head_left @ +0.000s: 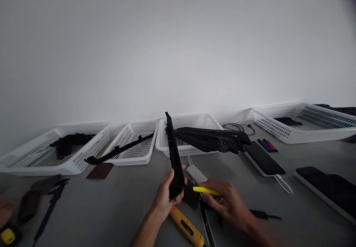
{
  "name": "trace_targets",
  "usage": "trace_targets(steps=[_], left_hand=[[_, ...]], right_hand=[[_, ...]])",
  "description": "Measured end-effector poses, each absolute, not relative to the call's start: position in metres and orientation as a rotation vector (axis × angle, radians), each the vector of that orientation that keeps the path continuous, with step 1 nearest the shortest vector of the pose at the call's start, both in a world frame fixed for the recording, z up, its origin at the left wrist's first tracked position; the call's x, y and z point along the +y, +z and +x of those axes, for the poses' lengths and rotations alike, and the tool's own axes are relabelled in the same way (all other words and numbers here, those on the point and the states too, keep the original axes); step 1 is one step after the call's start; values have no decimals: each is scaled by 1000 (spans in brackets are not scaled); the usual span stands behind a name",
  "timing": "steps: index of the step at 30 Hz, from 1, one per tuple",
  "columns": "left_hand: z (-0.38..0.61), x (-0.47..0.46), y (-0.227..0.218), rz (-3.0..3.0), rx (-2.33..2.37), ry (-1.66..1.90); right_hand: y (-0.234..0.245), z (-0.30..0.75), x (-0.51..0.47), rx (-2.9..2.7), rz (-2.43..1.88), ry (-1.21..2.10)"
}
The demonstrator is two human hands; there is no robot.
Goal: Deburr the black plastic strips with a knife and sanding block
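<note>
My left hand (pixel 167 198) is closed around the lower end of a long black plastic strip (pixel 174 154), holding it upright and slightly tilted over the grey table (pixel 125 202). My right hand (pixel 225 202) is closed on a thin yellow tool (pixel 205 190), whose tip points left toward the base of the strip. A yellow-handled utility knife (pixel 187 227) lies on the table just below my left hand. A small dark sheet (pixel 191 198) lies between my hands.
Several white mesh baskets (pixel 91 148) line the wall, holding black plastic parts (pixel 211 138). Dark tablets (pixel 264 158) lie to the right, with red and blue pens (pixel 267 145) and a cable. Black parts (pixel 52 202) and another person's hand (pixel 4 211) are at the far left.
</note>
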State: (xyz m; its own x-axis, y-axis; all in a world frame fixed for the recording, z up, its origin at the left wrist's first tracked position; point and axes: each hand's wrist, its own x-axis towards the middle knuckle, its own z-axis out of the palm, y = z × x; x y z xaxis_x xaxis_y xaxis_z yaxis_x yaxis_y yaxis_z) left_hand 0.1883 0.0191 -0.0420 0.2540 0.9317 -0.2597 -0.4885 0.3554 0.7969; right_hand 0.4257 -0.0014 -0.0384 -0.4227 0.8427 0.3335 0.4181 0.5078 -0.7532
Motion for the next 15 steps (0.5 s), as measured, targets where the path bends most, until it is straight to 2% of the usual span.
trace_targets(steps=[15], left_hand=[[190,21,-48,645,794,1045]], right_hand=[[-38,426,-1,-2060,-1002,779]])
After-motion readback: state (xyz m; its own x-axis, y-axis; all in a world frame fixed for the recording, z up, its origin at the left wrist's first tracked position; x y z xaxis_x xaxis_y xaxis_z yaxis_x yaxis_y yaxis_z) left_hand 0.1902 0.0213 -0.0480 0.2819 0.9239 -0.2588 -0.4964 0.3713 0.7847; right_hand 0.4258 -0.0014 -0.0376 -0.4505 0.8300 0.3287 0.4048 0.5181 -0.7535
